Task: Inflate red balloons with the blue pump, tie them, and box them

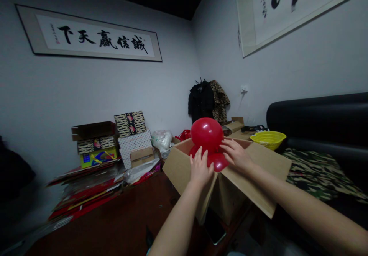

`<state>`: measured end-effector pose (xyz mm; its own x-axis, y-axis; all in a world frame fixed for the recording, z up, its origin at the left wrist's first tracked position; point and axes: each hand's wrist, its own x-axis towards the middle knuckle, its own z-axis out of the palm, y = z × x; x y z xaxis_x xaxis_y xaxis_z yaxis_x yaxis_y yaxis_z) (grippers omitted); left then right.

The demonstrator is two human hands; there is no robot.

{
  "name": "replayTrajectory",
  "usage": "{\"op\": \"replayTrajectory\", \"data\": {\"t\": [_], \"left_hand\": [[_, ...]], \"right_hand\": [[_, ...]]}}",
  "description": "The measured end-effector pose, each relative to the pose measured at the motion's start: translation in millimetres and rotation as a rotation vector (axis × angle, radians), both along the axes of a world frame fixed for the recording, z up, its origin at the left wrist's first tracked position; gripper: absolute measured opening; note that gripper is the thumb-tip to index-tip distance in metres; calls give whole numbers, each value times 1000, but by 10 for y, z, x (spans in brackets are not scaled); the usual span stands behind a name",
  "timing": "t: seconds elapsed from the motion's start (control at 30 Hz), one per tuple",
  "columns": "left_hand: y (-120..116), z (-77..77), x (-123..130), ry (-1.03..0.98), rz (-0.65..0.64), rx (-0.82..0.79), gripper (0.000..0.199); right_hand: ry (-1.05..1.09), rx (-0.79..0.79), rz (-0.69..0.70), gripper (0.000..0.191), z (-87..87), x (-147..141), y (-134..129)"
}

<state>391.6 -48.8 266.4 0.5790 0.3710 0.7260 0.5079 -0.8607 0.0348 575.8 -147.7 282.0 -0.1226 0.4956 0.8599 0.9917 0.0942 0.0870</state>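
An open cardboard box [230,198] stands at the table's edge with its flaps folded out. Red balloons lie inside it, and one round red balloon [207,133] sits on top, rising above the rim. My left hand [200,166] is over the near left side of the box, fingers spread, next to a lower red balloon [217,161]. On the right, my right hand [236,154] reaches over the box with its fingers apart, close to the top balloon's right side. Neither hand is wrapped round anything; whether the fingertips touch the balloons is hard to tell.
A dark phone [214,229] lies by the box on the brown table [129,217]. Stacked boxes [133,141] and flat packaging [86,191] stand left. A yellow basket [268,139] and camouflage cloth [322,171] are right, beside a black sofa [319,114].
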Motion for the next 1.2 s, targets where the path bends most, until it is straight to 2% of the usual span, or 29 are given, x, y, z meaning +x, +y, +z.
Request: {"op": "replayTrajectory", "data": {"t": [0.53,0.9,1.03,1.2], "left_hand": [[-16,-2,-136,27,-20,11,55],[-11,27,-181,27,-26,13,55],[-22,-2,-330,32,-18,17,53],[-40,-34,-676,50,12,17,52]], "right_hand": [[-37,-48,7,38,-55,-108,56],[-50,-75,27,39,-15,-203,61],[-48,-95,63,40,-40,-365,89],[-56,-141,134,42,-116,-697,177]]}}
